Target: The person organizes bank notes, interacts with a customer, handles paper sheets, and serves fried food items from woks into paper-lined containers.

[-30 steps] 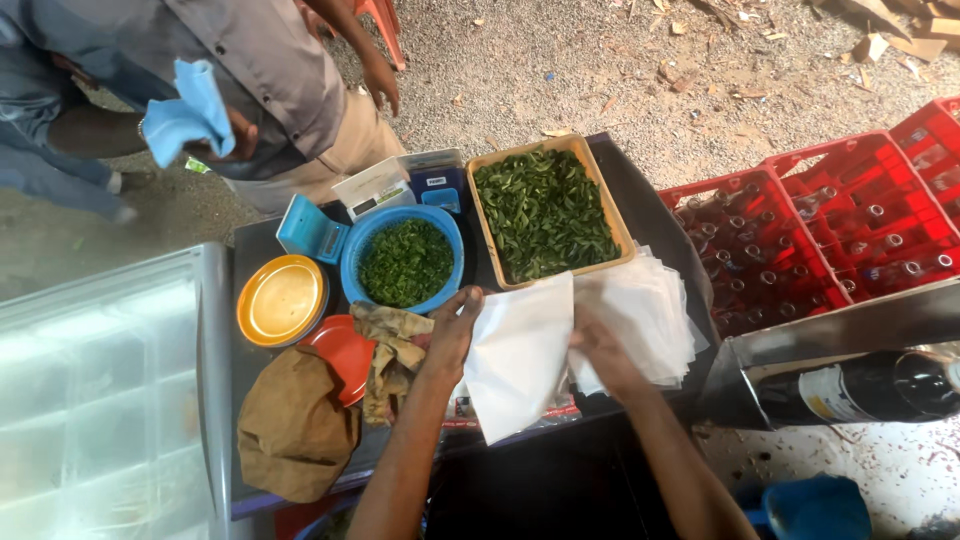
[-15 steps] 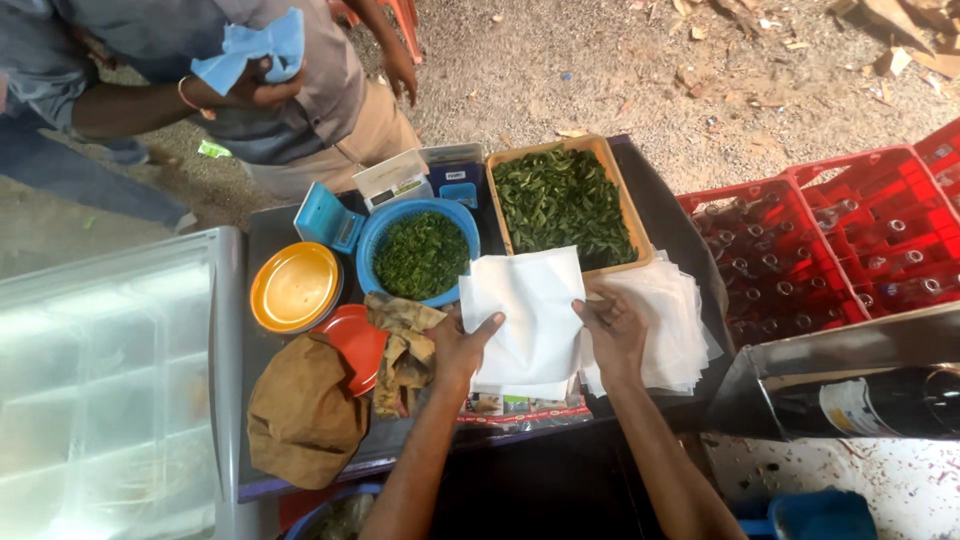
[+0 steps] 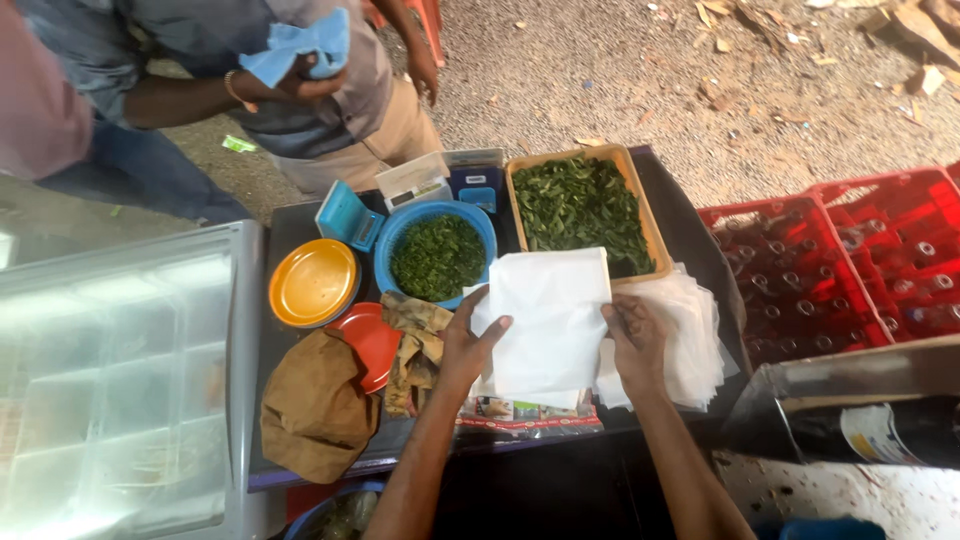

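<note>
table (image 3: 290,235): one dark, flat-topped surface carrying everything below; a frosted clear plastic lid (image 3: 110,380) lies along its left side.
red crates (image 3: 850,260): two visible to the right, moulded plastic grids holding dark glass bottles.
leaf tray (image 3: 655,235): one rectangular tan tray at the far edge of the table, filled with whole glossy green leaves.
paper stack (image 3: 690,330): one loose pile of thin white square sheets, edges fanned, just right of the right hand.
white sheet (image 3: 550,320): one soft, matte sheet, roughly square, lifted over the near middle of the table in front of the leaf tray, its top edge overlapping the tray's near rim.
brown cloth (image 3: 315,405): one crumpled, coarse bundle at the near left of the table.
blue bowl (image 3: 395,235): one round plastic bowl of finely chopped greens, left of the leaf tray.
yellow plate (image 3: 313,283): one round, shiny, shallow plate beside the blue bowl.
red plate (image 3: 370,345): one round plate, partly under a stained rag (image 3: 415,340).
left hand (image 3: 470,340): grip closed on the white sheet's left edge, thumb on top.
right hand (image 3: 635,340): grip pinching the white sheet's right edge, fingers curled.
other person: one stands across the table holding a light blue cloth (image 3: 300,45).
</note>
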